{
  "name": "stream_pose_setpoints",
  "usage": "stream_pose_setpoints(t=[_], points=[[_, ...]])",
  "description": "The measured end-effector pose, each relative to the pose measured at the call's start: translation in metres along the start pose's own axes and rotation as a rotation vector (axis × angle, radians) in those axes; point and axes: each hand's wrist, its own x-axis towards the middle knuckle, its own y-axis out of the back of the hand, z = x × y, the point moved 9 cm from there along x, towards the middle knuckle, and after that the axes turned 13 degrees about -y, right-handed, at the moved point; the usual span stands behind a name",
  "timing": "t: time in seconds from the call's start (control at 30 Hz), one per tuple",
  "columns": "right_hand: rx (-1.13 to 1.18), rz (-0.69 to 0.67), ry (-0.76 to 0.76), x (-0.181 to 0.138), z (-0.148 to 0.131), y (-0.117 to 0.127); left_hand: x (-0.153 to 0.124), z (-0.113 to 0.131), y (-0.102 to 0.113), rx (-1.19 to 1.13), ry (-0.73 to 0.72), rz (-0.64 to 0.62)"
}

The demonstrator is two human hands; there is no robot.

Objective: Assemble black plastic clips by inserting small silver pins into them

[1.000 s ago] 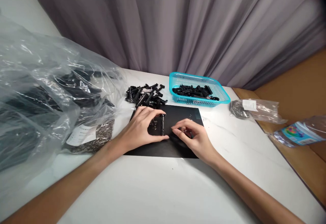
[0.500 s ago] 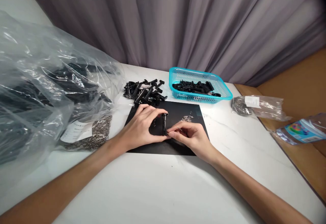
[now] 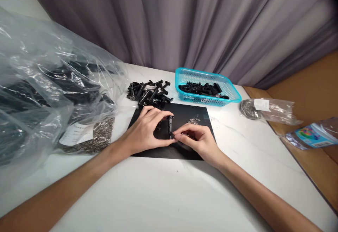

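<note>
My left hand [image 3: 146,130] pinches a small black plastic clip [image 3: 170,126] upright between thumb and forefinger over a black mat [image 3: 195,151]. My right hand [image 3: 196,140] has its fingertips pinched together against the clip's lower end; whatever tiny part it holds is too small to make out. A little heap of small metal pieces [image 3: 193,121] lies on the mat just beyond my right hand. Behind the mat sits a loose pile of black clips [image 3: 148,93], and to its right a turquoise basket [image 3: 232,96] with more black clips in it.
A big clear plastic bag [image 3: 39,84] of dark parts fills the left side, with a smaller bag of metal pieces [image 3: 92,138] in front of it. At the right lie another small bag of metal parts [image 3: 264,110], a colourful packet [image 3: 311,135] and brown cardboard [image 3: 311,91]. A grey curtain hangs behind.
My right hand has moved left from the mat's middle until its pinched fingertips meet the clip's lower end. My left hand has kept hold of the clip. The view has shifted slightly.
</note>
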Motion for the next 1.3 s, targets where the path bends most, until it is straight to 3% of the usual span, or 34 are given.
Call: stream_pose_setpoints(t=[0.5, 0.73, 0.93, 1.13, 1.3], points=[[-0.349, 0.096, 0.193, -0.006, -0.021, -0.002, 0.001, 0.002, 0.000, 0.026, -0.029, -0.007], [-0.409, 0.108, 0.259, -0.013, -0.030, -0.003, 0.002, 0.002, -0.001, 0.045, -0.031, -0.010], [-0.408, 0.169, 0.216, -0.016, -0.026, 0.003, 0.003, 0.006, -0.001, 0.057, -0.074, 0.005], [-0.502, 0.131, 0.281, -0.018, -0.034, -0.005, 0.002, 0.005, 0.000, 0.074, -0.081, 0.025], [-0.437, 0.162, 0.276, -0.017, -0.035, -0.003, 0.002, 0.005, -0.001, 0.059, -0.081, 0.030]])
